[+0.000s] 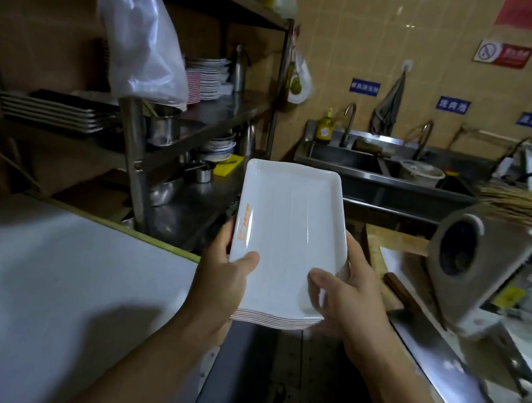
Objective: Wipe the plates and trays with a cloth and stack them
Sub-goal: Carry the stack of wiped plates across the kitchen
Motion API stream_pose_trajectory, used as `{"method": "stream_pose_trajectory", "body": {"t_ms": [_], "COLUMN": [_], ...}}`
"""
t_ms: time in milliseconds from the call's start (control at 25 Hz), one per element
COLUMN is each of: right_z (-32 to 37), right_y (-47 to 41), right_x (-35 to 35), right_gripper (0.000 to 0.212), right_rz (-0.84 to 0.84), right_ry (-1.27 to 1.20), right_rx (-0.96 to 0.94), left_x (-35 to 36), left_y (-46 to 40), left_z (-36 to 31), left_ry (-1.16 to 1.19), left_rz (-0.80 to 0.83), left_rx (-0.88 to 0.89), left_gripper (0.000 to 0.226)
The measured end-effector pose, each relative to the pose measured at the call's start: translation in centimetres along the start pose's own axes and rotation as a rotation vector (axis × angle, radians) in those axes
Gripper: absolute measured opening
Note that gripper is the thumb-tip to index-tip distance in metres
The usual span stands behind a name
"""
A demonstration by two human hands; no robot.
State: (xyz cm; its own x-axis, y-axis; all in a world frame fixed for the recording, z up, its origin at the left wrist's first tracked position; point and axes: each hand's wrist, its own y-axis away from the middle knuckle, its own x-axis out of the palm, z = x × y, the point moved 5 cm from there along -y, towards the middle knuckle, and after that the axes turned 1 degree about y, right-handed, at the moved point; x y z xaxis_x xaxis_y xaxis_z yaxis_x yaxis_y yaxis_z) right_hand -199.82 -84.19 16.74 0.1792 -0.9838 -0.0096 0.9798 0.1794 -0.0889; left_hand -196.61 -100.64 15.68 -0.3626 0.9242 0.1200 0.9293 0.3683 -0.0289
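— Head view: where is the stack of white trays (287,234)?

— Held in the air between the white table (48,275) and the sink (379,171).

— And each grip?

— The left hand (220,279) clamps the stack's left edge, thumb on top. The right hand (352,292) clamps the right edge likewise.

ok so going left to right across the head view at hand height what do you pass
white counter → left hand → stack of white rectangular plates → right hand → cleaver → grey machine
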Motion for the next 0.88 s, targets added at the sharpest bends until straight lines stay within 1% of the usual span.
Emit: {"method": "stream_pose_trajectory", "body": {"t_ms": [160,320,480,680,880], "right_z": [-0.8,-2.0,-3.3,-3.4,-3.9], "right_y": [-8.3,-15.8,-25.4,-36.8,-46.7], "right_x": [-1.6,-1.9,-0.3,1.9,3.9], "right_gripper": [0.065,0.065,0.065,0.064,0.064], "right_rz": [0.021,0.029,0.032,0.02,0.088], "right_ry": [-0.011,0.017,0.036,0.059,0.05], "right_rx": [0.009,-0.007,-0.021,-0.019,-0.034], "left_x": [3.2,4.9,5.0,5.2,5.2], "left_y": [-7.3,-14.6,-24.7,-36.2,-45.1], "left_z": [0.0,1.6,3.0,2.4,1.3], "left_ry": [0.045,0.058,0.051,0.065,0.024], "left_rz": [-0.024,-0.046,-0.059,-0.055,-0.102], "left_rx": [0.005,0.03,0.026,0.0,-0.003], "left_gripper": [0.051,0.05,0.043,0.043,0.04]}}
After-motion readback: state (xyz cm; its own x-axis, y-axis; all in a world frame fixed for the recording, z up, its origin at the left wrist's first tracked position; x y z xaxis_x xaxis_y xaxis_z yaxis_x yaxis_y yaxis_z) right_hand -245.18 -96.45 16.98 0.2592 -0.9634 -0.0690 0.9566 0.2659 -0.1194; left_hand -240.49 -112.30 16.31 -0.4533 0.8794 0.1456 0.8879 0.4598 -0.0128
